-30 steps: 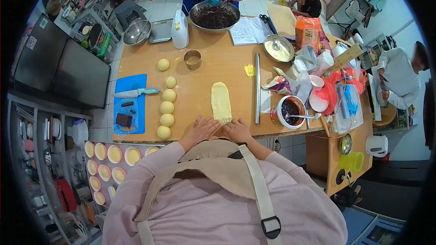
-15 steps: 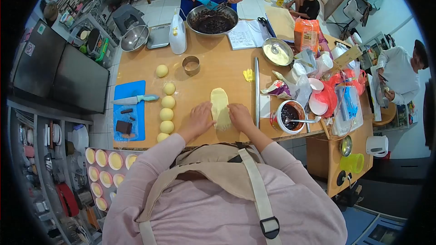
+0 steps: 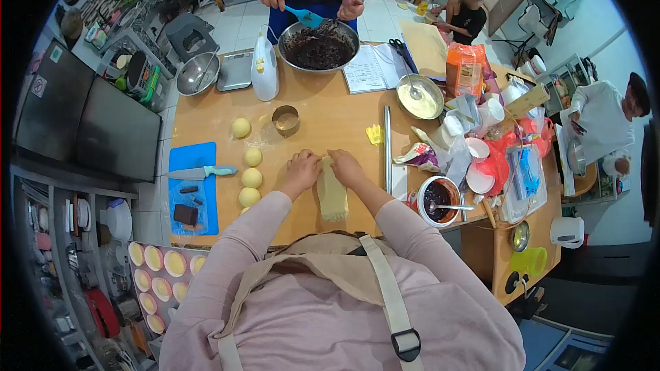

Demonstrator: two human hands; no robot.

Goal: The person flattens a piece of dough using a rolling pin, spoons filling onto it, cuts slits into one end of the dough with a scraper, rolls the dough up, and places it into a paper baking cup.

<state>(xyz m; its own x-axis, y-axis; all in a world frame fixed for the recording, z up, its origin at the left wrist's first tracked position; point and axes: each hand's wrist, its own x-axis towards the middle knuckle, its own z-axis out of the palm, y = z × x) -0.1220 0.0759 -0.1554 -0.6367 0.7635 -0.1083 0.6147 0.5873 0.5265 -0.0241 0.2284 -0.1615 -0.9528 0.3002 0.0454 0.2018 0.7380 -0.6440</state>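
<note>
A flattened strip of yellow dough (image 3: 333,198) lies lengthwise on the wooden table in front of me. At its far end, my left hand (image 3: 302,170) and my right hand (image 3: 346,167) are side by side, fingers curled in and pinching the dough's edge, one at each corner. That far edge is partly hidden under the fingertips. To the left stands a column of round dough balls (image 3: 252,178), and beyond them a metal ring cutter (image 3: 285,120). A steel rolling rod (image 3: 387,150) lies to the right of the strip.
A knife (image 3: 201,172) and dark chocolate pieces lie on a blue cutting board (image 3: 210,214). At right sits a tub of dark filling (image 3: 438,200) with a spoon. Across the table, a person in a blue apron holds a spatula over a bowl (image 3: 319,46) of dark mixture.
Both hands have moved from the strip's sides to its far end and now grip the edge there. The rounded far end no longer shows. My view has shifted slightly.
</note>
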